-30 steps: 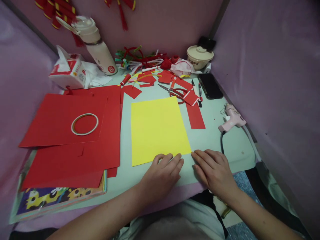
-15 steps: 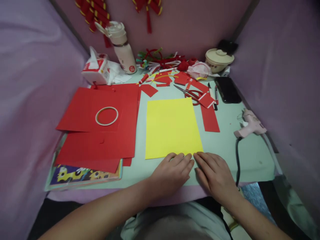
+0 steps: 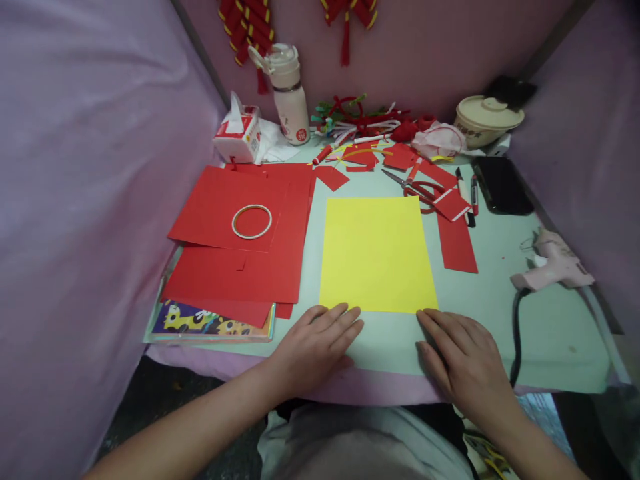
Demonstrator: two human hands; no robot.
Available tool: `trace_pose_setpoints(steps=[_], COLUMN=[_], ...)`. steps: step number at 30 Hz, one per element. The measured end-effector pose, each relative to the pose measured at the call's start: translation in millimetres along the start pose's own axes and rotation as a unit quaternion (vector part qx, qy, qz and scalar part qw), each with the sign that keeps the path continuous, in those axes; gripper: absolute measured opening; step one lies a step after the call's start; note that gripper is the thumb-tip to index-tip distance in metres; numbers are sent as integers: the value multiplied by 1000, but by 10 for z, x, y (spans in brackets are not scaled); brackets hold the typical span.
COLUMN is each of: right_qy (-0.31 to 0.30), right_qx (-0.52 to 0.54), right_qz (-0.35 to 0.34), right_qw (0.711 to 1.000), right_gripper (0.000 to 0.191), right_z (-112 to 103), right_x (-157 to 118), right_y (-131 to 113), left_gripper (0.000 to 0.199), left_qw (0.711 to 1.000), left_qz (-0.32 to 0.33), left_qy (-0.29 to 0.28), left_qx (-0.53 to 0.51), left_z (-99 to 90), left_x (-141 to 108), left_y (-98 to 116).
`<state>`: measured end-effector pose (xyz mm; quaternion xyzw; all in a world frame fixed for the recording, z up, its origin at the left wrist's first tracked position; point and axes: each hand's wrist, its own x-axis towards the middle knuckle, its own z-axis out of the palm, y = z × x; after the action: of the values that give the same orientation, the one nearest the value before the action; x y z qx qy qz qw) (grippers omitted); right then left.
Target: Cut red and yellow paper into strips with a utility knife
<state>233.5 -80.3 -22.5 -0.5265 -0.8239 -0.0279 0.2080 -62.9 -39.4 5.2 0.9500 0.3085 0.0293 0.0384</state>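
A yellow sheet of paper point(image 3: 376, 257) lies flat on the pale green table, its near edge toward me. My left hand point(image 3: 320, 343) rests with fingers stretched out, the fingertips on the sheet's near left corner. At the near right corner, my right hand point(image 3: 460, 350) lies with extended fingers touching the edge. Neither hand grasps anything. Just beyond the sheet's far right corner are red-handled scissors point(image 3: 423, 192), partly covered by a red paper scrap point(image 3: 451, 204). A long red paper strip point(image 3: 457, 243) lies to the right.
Large red sheets point(image 3: 280, 253) on the left carry a tape roll point(image 3: 252, 221). At the back stand a tissue box point(image 3: 239, 143), a bottle point(image 3: 291, 110) and a lidded bowl point(image 3: 487, 123). A phone point(image 3: 503, 187) and a corded pink glue gun point(image 3: 553, 263) sit on the right.
My hands have slid apart along the near edge of the yellow paper, from close together to its two near corners. The view has turned slightly left.
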Motion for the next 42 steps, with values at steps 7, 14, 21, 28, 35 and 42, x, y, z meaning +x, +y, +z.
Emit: trace_pose_setpoints(steps=[7,14,21,28,35,42], right_qy=[0,34,-25,-60,-76,-75], right_qx=[-11,-1,81,78,80,79], right_qz=[-9,-16,-114,-94,-105,-140], right_qw=[1000,999,990,991,988,984], right_gripper=[38,40,40,41,39,35], right_z=[-5,-122,29,245,229,187], right_x=[7,83,469,579,623,741], right_y=[7,-92,-611,-783,-733,-683], left_gripper=[50,46,37,49,60,58], left_qw=[999,996,995,990,996,998], left_qz=[-32,-67,-74,-125,-84,24], left_qy=[11,56,54,51,-7,-57], left_qx=[-10,-3,-27,-29,-7,1], left_z=[35,1,52,80,-65,-278], left_x=[-280,-366,-332,-286,-188,-111], left_y=[-156,-93,191,211,81,-224])
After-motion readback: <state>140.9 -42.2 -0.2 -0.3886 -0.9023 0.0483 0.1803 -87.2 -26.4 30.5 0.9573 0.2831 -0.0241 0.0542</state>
